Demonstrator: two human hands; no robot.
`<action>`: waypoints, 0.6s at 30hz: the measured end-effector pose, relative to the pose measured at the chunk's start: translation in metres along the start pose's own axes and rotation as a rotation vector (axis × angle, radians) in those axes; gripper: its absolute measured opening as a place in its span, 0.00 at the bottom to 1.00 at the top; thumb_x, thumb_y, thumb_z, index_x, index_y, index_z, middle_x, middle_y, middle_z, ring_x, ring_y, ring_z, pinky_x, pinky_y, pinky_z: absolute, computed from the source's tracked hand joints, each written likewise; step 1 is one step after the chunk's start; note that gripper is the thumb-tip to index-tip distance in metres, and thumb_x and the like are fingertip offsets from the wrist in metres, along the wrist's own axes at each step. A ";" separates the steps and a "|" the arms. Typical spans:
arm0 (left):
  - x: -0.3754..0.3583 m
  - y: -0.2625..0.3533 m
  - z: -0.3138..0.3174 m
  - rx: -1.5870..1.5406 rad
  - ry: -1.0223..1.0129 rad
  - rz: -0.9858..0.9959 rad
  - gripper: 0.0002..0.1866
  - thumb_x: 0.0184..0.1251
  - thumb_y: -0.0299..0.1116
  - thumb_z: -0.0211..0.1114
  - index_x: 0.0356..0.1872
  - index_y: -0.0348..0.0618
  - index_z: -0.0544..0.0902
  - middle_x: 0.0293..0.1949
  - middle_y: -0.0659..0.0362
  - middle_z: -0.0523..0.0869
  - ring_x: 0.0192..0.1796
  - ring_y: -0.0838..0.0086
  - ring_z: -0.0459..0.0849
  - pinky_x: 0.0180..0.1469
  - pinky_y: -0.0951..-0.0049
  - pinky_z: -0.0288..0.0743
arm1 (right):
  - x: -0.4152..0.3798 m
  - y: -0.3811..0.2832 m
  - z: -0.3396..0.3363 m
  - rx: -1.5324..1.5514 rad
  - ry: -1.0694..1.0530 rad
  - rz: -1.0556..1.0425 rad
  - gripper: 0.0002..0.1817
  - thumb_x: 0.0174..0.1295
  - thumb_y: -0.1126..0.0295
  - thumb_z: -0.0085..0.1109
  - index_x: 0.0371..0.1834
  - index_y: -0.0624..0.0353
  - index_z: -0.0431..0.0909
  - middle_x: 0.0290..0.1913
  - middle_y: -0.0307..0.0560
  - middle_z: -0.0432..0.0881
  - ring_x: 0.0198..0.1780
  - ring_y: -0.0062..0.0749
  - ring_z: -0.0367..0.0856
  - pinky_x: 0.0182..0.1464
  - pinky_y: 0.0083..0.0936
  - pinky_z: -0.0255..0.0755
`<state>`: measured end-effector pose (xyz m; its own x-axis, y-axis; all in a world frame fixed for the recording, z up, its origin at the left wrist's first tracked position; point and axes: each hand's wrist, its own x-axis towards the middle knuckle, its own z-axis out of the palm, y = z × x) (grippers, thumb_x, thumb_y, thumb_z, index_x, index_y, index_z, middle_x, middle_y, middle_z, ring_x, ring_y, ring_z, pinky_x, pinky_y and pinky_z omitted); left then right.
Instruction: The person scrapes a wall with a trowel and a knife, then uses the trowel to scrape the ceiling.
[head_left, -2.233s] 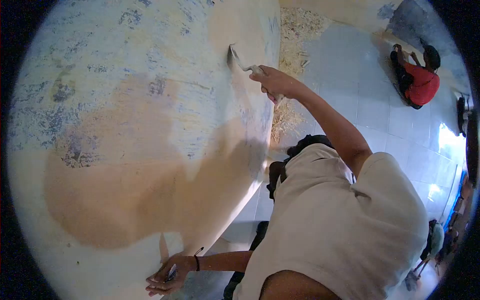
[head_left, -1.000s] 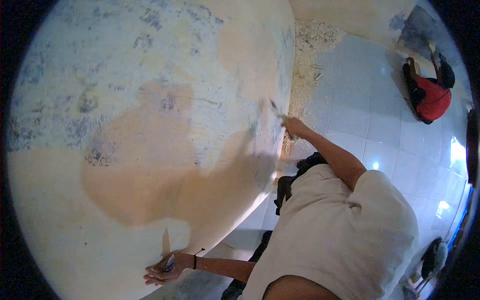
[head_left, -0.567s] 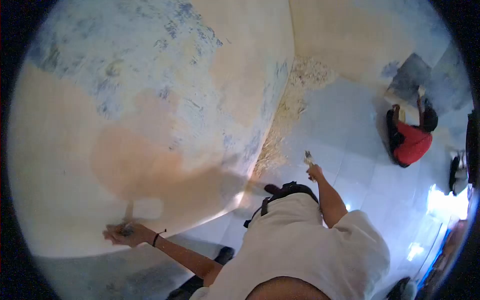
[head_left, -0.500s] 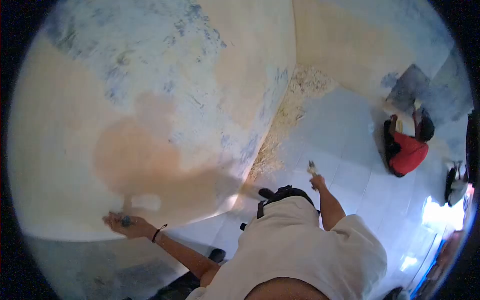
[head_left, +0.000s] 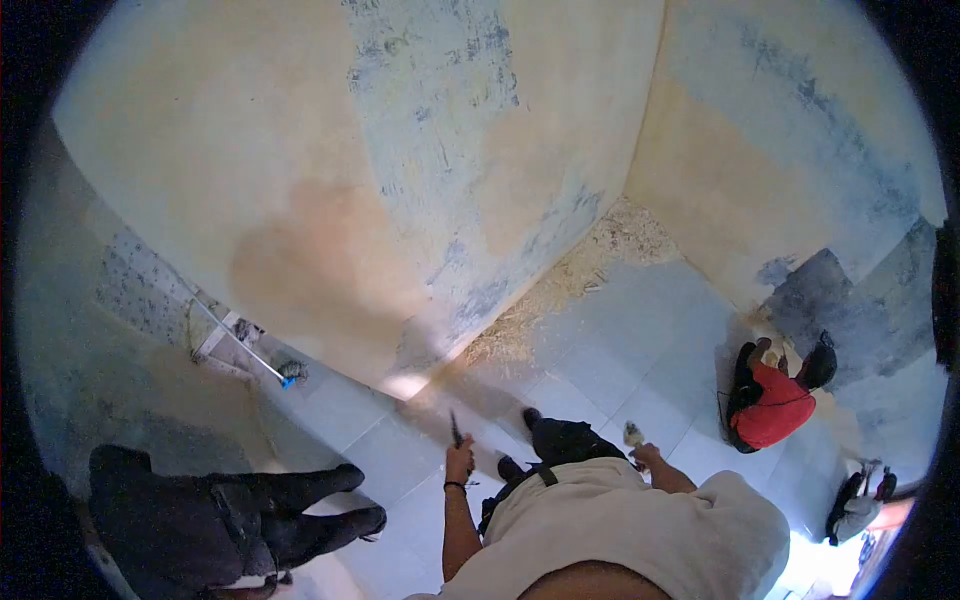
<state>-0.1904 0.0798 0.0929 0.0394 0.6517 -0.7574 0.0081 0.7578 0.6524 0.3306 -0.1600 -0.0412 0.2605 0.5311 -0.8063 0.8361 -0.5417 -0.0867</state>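
In front of my waist, my left hand point(head_left: 459, 464) is closed around a narrow dark tool point(head_left: 455, 428) that points up and away from me. Its exact kind is too small to make out. To the right, my right hand point(head_left: 646, 456) grips a small scraper point(head_left: 633, 434) with a broad, whitish-smeared end. Both tools are off the wall point(head_left: 330, 130), above the tiled floor. The wall has bare peach patches and mottled blue-white areas of old coating.
Pale flakes point(head_left: 545, 312) lie along the wall base and corner. A person in red point(head_left: 775, 405) crouches at right, with another person point(head_left: 858, 510) farther off. A person in dark clothes point(head_left: 200, 505) stands at lower left. A long-handled tool point(head_left: 240, 342) leans near a doorway.
My left hand has come away from the wall and moved right, in front of my body. My right hand has dropped nearer my waist. The view has turned, bringing the dark-clothed person into sight.
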 end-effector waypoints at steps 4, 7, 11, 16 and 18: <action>-0.018 -0.073 0.026 -0.037 -0.168 -0.214 0.19 0.68 0.51 0.68 0.41 0.44 0.82 0.16 0.68 0.70 0.13 0.77 0.66 0.15 0.72 0.62 | 0.036 0.015 -0.019 -0.267 0.389 -0.157 0.13 0.54 0.55 0.67 0.38 0.48 0.86 0.34 0.45 0.89 0.37 0.42 0.89 0.45 0.40 0.83; 0.013 -0.158 0.029 0.295 -0.029 -0.261 0.16 0.66 0.48 0.67 0.39 0.44 0.83 0.21 0.60 0.78 0.21 0.66 0.76 0.23 0.62 0.71 | 0.046 -0.022 -0.057 -0.423 0.293 -0.500 0.21 0.41 0.66 0.76 0.43 0.48 0.85 0.40 0.48 0.86 0.44 0.51 0.87 0.41 0.50 0.82; -0.022 -0.199 0.062 1.677 -0.103 0.197 0.14 0.66 0.41 0.63 0.46 0.45 0.83 0.45 0.43 0.88 0.56 0.50 0.86 0.54 0.53 0.84 | 0.083 -0.046 -0.040 -0.390 0.334 -0.935 0.28 0.40 0.67 0.75 0.50 0.50 0.82 0.50 0.57 0.80 0.54 0.51 0.80 0.53 0.49 0.78; -0.037 -0.251 0.177 0.683 0.333 -0.204 0.28 0.74 0.52 0.52 0.42 0.34 0.88 0.49 0.39 0.87 0.54 0.48 0.86 0.56 0.50 0.80 | -0.057 0.014 -0.078 -0.103 -0.042 -0.798 0.23 0.70 0.52 0.50 0.59 0.58 0.73 0.29 0.51 0.85 0.23 0.43 0.83 0.28 0.41 0.79; -0.057 -0.280 0.215 0.740 0.260 -0.166 0.28 0.74 0.52 0.51 0.43 0.34 0.87 0.49 0.39 0.87 0.54 0.47 0.86 0.56 0.50 0.80 | -0.022 0.090 -0.046 -0.121 -0.155 -0.799 0.31 0.63 0.53 0.61 0.67 0.56 0.70 0.28 0.49 0.84 0.27 0.44 0.82 0.37 0.44 0.80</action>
<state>0.0197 -0.1762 -0.0410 -0.2539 0.5878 -0.7681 0.6578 0.6872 0.3084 0.4225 -0.1910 -0.0044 -0.4975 0.6261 -0.6004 0.7898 0.0407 -0.6120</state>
